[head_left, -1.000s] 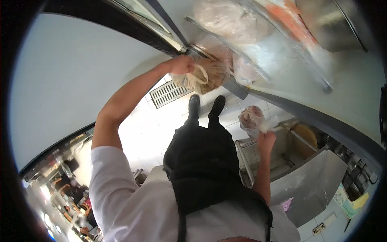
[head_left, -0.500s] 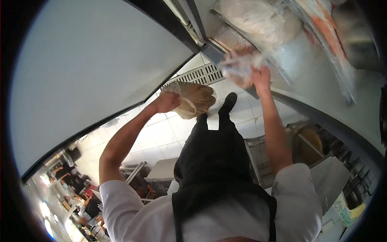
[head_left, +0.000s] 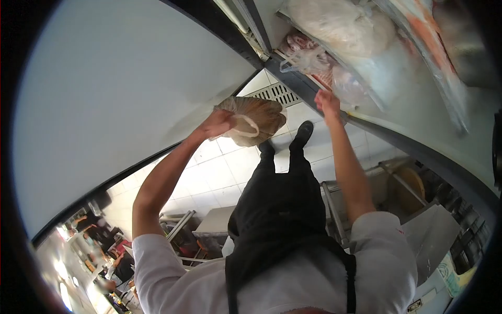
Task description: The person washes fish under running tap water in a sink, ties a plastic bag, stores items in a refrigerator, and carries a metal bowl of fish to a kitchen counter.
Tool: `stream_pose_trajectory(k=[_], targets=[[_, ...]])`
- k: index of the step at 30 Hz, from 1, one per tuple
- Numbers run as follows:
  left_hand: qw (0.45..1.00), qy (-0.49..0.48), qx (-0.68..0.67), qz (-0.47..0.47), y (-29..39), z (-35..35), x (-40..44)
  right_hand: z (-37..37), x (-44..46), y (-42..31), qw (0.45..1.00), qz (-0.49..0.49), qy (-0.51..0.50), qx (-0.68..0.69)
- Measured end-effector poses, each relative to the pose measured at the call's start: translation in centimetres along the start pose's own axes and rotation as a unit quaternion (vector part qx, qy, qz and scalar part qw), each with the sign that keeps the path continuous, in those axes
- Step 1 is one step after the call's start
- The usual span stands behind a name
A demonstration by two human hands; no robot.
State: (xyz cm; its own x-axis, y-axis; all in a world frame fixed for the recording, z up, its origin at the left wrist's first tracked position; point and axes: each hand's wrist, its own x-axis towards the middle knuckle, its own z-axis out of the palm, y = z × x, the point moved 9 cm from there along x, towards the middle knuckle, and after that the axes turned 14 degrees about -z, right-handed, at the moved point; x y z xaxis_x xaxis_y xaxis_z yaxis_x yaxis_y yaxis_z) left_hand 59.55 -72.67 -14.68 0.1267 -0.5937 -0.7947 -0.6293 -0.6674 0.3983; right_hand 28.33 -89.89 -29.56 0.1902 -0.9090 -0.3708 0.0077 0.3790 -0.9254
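My left hand (head_left: pixel 218 123) is closed around the gathered neck of a plastic bag (head_left: pixel 261 119), which hangs over the floor with brownish contents I cannot make out. A pale loop of the bag's handle sticks out beside my fingers. My right hand (head_left: pixel 328 103) has its fingers curled in, with nothing visible in them, just in front of the cabinet's sill. Beyond it, inside the open refrigerator cabinet, lies a clear plastic bag of raw meat (head_left: pixel 309 60), apart from my fingers.
The big cabinet door (head_left: pixel 130 99) stands open on the left. A large wrapped pale bundle (head_left: pixel 342 26) and a long wrapped orange-and-white piece (head_left: pixel 431 36) lie in the cabinet. A floor drain grate (head_left: pixel 280 94) runs by the sill. Other people (head_left: pixel 104 251) are far behind at lower left.
My right hand has let go of the bag of meat, which now rests inside the cabinet, and has drawn back slightly. My left hand's bag has shifted a little rightward and turned.
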Motion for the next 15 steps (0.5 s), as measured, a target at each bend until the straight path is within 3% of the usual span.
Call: stream_pose_trajectory(k=[1,3,4,7,10,15], targets=[[1.000,-0.016,0.010,0.015,1.2,0.1,0.4,-0.1,-2.6,0.2,0.999,-0.019,-0.035,0.020],[0.997,-0.036,0.066,-0.004,4.5,-0.1,1.1,0.4,-7.0,2.9,0.984,0.055,-0.166,-0.040],[0.994,-0.046,0.094,-0.014,6.0,-0.2,1.5,0.7,-10.1,3.2,0.988,0.120,-0.090,-0.020],[0.978,0.007,0.178,0.109,10.8,-0.4,2.4,4.4,-16.2,2.6,0.972,0.175,-0.155,0.019],[0.975,0.062,0.191,0.095,14.1,-1.4,3.6,7.9,-19.1,1.3,0.951,0.227,-0.175,0.115],[0.951,0.150,0.206,0.173,20.8,-2.9,3.8,11.5,-14.4,1.9,0.893,0.216,-0.044,0.393]])
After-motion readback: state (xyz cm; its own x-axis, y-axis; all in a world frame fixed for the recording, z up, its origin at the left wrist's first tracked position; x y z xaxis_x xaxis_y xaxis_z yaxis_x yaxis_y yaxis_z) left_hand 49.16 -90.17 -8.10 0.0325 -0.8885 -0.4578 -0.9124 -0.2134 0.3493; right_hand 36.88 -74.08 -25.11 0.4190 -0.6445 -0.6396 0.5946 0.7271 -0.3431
